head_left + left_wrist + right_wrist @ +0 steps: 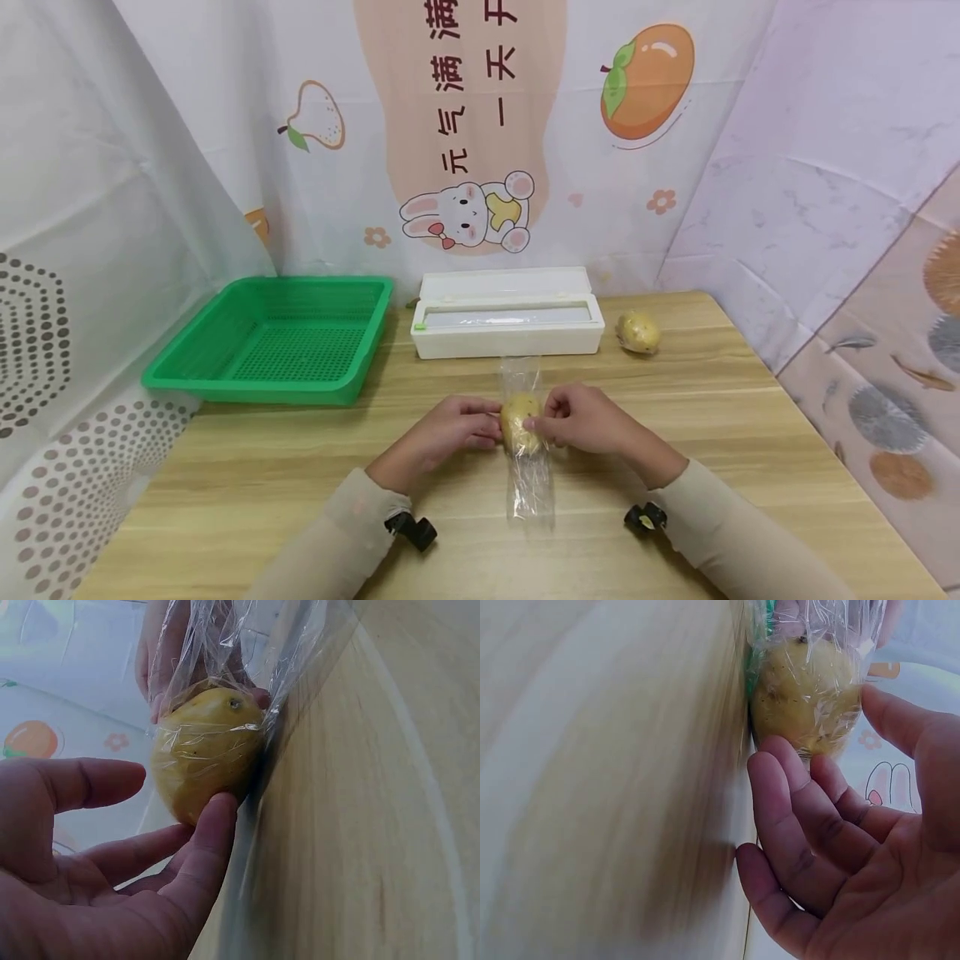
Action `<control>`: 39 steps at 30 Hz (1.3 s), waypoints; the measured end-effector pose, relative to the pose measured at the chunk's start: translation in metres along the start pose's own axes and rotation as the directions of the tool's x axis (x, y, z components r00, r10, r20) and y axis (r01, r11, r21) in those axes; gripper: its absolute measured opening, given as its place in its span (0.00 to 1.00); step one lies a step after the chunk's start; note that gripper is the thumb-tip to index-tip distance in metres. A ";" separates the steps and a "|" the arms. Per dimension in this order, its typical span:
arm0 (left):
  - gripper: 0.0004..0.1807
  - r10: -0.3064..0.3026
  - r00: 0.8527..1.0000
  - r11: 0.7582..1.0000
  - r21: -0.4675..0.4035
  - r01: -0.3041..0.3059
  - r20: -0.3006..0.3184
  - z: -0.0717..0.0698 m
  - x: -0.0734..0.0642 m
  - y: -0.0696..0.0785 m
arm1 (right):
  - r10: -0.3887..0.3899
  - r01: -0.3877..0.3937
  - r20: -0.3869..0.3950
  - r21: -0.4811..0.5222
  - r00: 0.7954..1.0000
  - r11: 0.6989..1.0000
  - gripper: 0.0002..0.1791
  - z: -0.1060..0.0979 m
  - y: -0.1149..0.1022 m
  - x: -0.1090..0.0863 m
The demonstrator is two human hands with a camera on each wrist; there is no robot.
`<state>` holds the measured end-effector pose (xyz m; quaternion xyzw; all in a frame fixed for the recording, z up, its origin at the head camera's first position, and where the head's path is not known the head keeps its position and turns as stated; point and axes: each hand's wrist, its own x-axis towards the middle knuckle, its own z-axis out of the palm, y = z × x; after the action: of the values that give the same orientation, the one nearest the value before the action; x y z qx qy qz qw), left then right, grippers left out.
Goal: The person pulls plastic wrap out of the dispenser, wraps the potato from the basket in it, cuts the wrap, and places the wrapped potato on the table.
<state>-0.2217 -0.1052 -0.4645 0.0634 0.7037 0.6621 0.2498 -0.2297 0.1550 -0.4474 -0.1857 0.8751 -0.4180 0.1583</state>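
Observation:
A yellow potato lies on a strip of clear plastic wrap that covers it and spreads out above and below it in the head view. My left hand is at its left side. In the left wrist view, the fingertips touch the potato while the thumb stands apart from it. From the right, my right hand holds the potato, its thumb on the wrapped top. The right wrist view shows the curled fingers against the near side of the potato.
Behind the hands stands an opened white wrap dispenser box with a small green piece at its left end. A second potato, wrapped in film, sits to its right. At the back left is a green perforated basket. A printed curtain hangs behind the wooden table.

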 end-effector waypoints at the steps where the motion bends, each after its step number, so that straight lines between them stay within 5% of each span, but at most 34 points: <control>1: 0.27 0.005 1.000 1.000 0.023 -0.005 0.001 0.000 0.000 0.001 | 0.000 0.000 -0.003 0.004 1.000 1.000 0.22 0.000 0.000 0.000; 5: 0.34 0.043 0.999 0.982 0.186 -0.041 -0.004 0.000 -0.005 0.007 | -0.009 0.009 0.005 0.027 1.000 1.000 0.23 -0.001 0.002 0.000; 8: 0.35 0.110 0.993 0.923 0.374 -0.090 -0.032 0.001 -0.012 0.015 | -0.040 0.040 0.019 0.023 0.999 0.999 0.22 -0.004 0.004 -0.001; 11: 0.27 0.214 0.977 0.797 0.580 -0.171 -0.006 0.003 -0.018 0.021 | -0.099 0.099 0.031 -0.011 0.995 0.995 0.15 -0.009 0.005 -0.003; 15: 0.21 0.317 0.942 0.584 0.760 -0.284 0.108 0.009 -0.022 0.022 | -0.222 0.224 0.062 -0.026 0.973 0.974 0.10 -0.015 0.003 -0.006; 18: 0.25 0.323 0.933 0.501 0.809 -0.308 0.156 0.014 -0.024 0.018 | -0.309 0.313 0.104 -0.031 0.945 0.949 0.17 -0.015 -0.001 -0.009; 22: 0.29 0.318 0.935 0.469 0.830 -0.301 0.159 0.018 -0.025 0.015 | -0.357 0.377 0.161 -0.126 0.920 0.917 0.25 -0.010 -0.005 -0.012; 28: 0.32 0.312 0.936 0.460 0.835 -0.301 0.165 0.020 -0.027 0.015 | -0.371 0.407 0.192 -0.210 0.909 0.889 0.28 -0.005 -0.006 -0.014; 34: 0.37 0.266 0.947 0.424 0.861 -0.280 0.177 0.022 -0.028 0.016 | -0.412 0.441 0.162 -0.239 0.897 0.865 0.22 -0.004 -0.005 -0.014; 39: 0.39 0.268 0.946 0.358 0.893 -0.273 0.182 0.027 -0.030 0.015 | -0.407 0.433 0.161 -0.197 0.899 0.880 0.10 -0.006 -0.003 -0.012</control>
<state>-0.1881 -0.0917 -0.4417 0.3048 0.9279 0.2050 0.0645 -0.2209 0.1633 -0.4401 -0.4116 0.8453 -0.3280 0.0916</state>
